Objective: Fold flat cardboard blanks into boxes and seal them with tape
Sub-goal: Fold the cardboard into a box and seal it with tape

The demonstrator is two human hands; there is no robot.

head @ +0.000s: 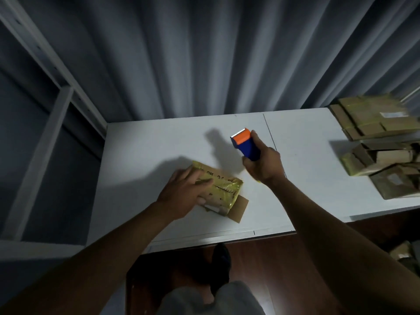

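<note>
A small cardboard box (223, 189) wrapped in yellow tape lies on the white table (147, 151), with one brown flap sticking out at its lower right. My left hand (184, 196) rests flat on the box's left part, fingers straight, thumb at the near side. My right hand (264, 162) grips a blue and orange tape dispenser (245, 144), held above the table to the right of the box, its cutter end pointing away from me.
Stacks of flat and taped cardboard boxes (375, 142) sit at the table's right end. A grey metal shelf frame (52, 114) stands to the left, a curtain behind the table. My shoe (221, 262) and the wooden floor show below the front edge.
</note>
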